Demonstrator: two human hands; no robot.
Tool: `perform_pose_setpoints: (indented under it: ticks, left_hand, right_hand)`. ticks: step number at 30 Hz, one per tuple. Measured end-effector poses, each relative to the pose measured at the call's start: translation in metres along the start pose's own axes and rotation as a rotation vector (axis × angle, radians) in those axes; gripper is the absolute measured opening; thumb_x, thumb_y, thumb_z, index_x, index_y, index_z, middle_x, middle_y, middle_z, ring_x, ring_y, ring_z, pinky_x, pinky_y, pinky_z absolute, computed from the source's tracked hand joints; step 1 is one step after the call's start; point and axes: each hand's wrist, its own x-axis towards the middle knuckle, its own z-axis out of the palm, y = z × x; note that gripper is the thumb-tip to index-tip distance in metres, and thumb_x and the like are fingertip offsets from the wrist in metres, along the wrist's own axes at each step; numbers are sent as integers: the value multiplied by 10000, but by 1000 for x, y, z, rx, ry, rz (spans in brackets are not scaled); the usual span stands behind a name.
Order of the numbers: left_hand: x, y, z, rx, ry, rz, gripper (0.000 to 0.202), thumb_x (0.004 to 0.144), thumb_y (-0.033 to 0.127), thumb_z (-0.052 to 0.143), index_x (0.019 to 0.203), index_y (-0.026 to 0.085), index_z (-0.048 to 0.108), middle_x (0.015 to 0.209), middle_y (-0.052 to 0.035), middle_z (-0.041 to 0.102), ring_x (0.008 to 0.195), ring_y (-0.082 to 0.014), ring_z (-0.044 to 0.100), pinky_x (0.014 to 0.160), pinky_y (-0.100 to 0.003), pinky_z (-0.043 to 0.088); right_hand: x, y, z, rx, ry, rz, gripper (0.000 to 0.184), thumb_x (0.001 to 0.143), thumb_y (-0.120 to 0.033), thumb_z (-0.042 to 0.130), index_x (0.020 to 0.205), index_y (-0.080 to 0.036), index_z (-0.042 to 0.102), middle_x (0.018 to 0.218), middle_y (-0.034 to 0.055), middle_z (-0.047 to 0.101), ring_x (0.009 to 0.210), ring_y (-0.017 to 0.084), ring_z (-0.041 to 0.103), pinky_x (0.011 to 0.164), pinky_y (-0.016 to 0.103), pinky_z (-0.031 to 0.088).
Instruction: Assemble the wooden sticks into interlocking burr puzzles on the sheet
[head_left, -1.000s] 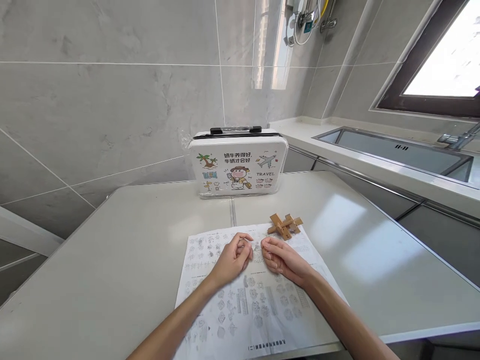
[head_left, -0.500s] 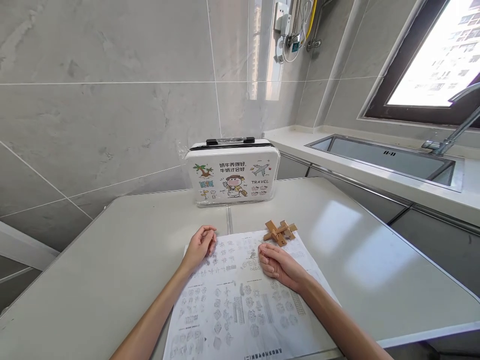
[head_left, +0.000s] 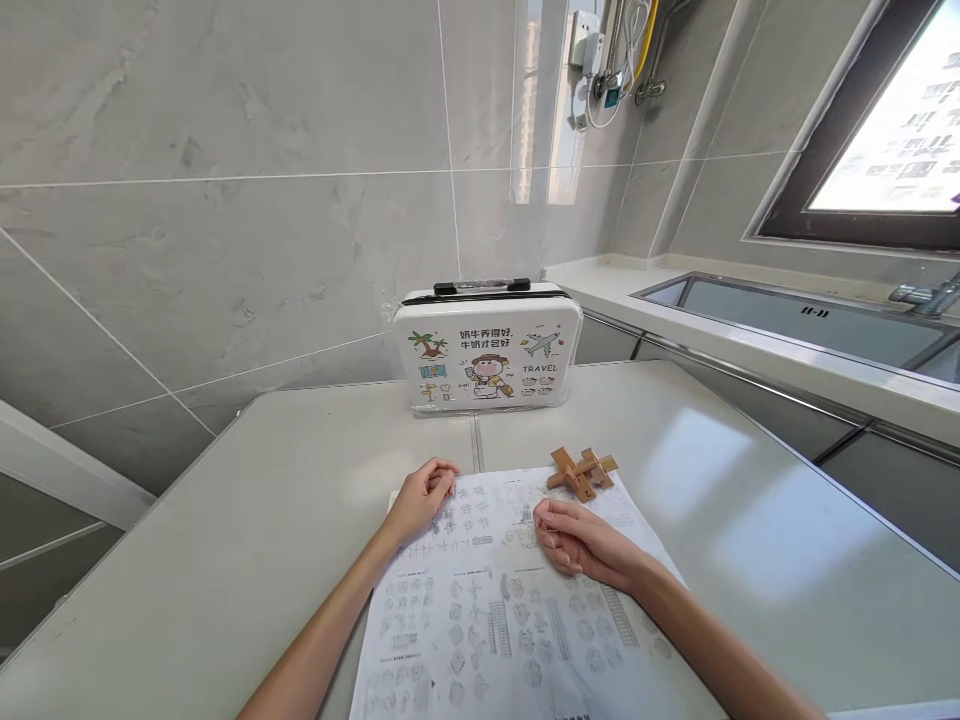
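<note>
A large printed sheet covered in small puzzle diagrams lies on the white table. My left hand rests over its upper left edge, fingers curled in and nothing visible in them. On the right part of the sheet lies my right hand, turned on its side with the fingers folded loosely inward; no object shows in it. Just beyond that hand, at the sheet's far right corner, sits an interlocking wooden puzzle of crossed brown pieces. Neither hand touches it.
A white cartoon-printed case with a black handle stands upright at the table's back, near the tiled wall. To the right, a counter holds a sink and a faucet. Cables and a socket are on the wall.
The camera has turned slightly left, so everything appears further right in the picture. Both hands keep nearly the same curled pose and place on the sheet; the wooden puzzle has not moved.
</note>
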Motion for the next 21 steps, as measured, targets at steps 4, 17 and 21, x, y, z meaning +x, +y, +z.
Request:
perform_pose_setpoints:
  ticks: [4,17,21]
  left_hand:
    - [-2,3,2,35,10,3,337,939,518,570,1014,198,643,732,21,569,542,-98,397,508,-223,347]
    - [0,-3,0,97,11,43,304,953,486,563,999,203,663,730,10,584,615,-123,473,579,-236,385]
    - [1,-6,0,119,12,51,317,956,497,552,999,204,667,733,0,593,646,-137,496,603,-248,402]
  right_hand:
    - [-2,1,0,-114,-86,-38,240,925,-367,759,972,-192,601,734,-24,568,525,83,482,487,217,341]
    - [-6,-5,-17,-15,-148,-234,335,938,-411,688,718,-189,568,532,-67,411,395,61,273,414,222,213]
    - [-7,-10,-24,136,-80,-307,409,945,-389,653,620,-202,489,469,-84,319,369,57,197,387,214,197]
